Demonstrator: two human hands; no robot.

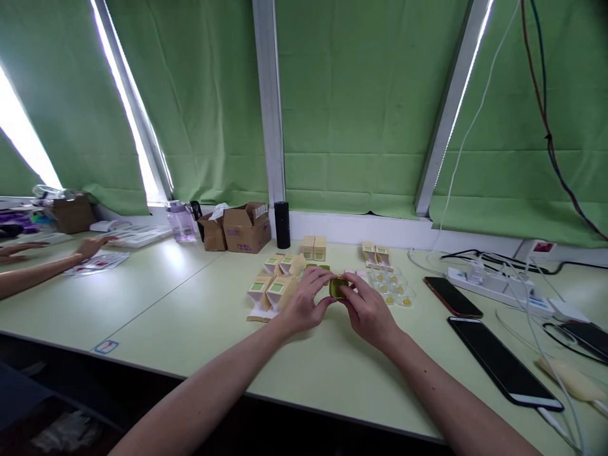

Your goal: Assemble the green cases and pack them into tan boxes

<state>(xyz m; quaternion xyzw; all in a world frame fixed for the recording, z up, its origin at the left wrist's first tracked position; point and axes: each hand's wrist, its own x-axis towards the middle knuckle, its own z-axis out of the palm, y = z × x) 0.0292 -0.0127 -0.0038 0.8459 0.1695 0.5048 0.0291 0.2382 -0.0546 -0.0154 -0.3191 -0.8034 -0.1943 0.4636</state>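
Observation:
Between both hands is a small olive-green square container (339, 289), held just above the table. My left hand (310, 300) pinches its left side with thumb and fingers. From the right, my right hand (371, 309) is closed on it, one finger laid across its face. Open kraft boxes (269, 292) with green labels stand left of my left hand. Another green piece (317, 266) lies partly hidden behind the hands. To the right are several transparent plastic pieces with yellow centres (392, 288). Small closed kraft boxes (313, 247) stand farther back, near another pair of kraft boxes (377, 254).
Two phones (503, 361) (453, 297) and a power strip (498, 291) with loose cables lie on the right. Cardboard cartons (247, 229), a black bottle (282, 225) and a purple jug (181, 221) line the back. Another person's hand (92, 246) reaches in at far left.

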